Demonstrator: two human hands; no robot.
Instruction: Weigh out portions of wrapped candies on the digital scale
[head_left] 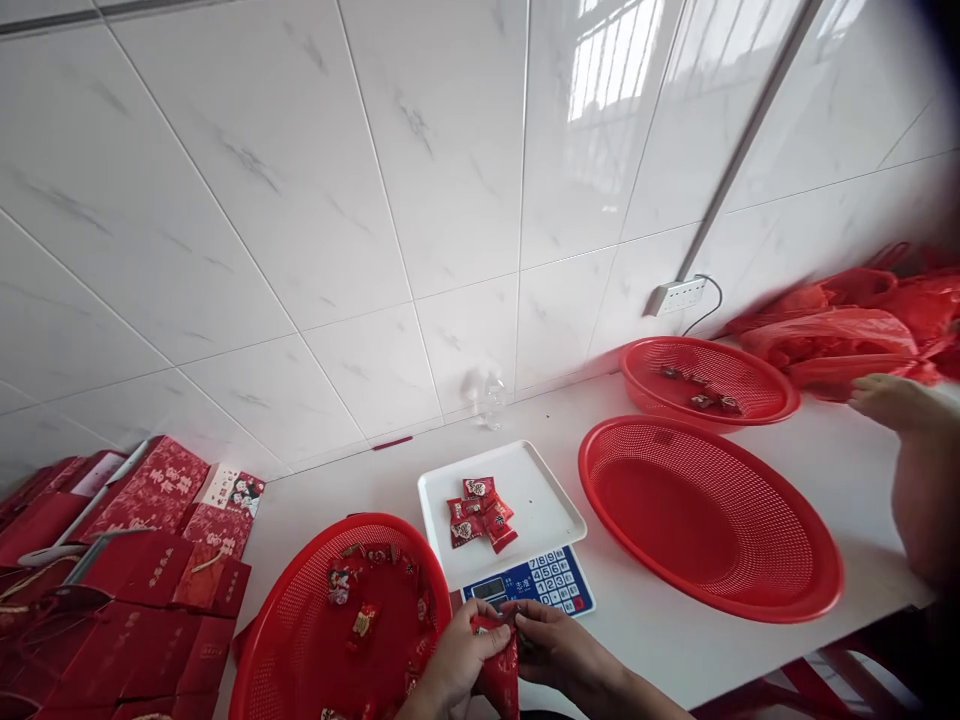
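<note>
Near the front edge of the table, my left hand [459, 655] pinches a small red bag [501, 680] by its upper part. The fingers of my right hand [559, 645] are closed at the bag's top right edge, beside the left fingertips; part of the bag is hidden by the hands. Just beyond them is a digital scale [559, 583] with a blue keypad. Several red-wrapped candies [480, 512] lie in a pile on its white tray [540, 490]. To the left of my hands stands a red plastic basket [259, 655] with scattered wrapped candies [364, 622] in it.
Red gift boxes [142, 580] are stacked at the left. On the right are a large red basket [750, 600] and a smaller one [637, 390] holding a few candies. Beyond lie red plastic bags [840, 335], a power strip [677, 296] and another person's arm [919, 470].
</note>
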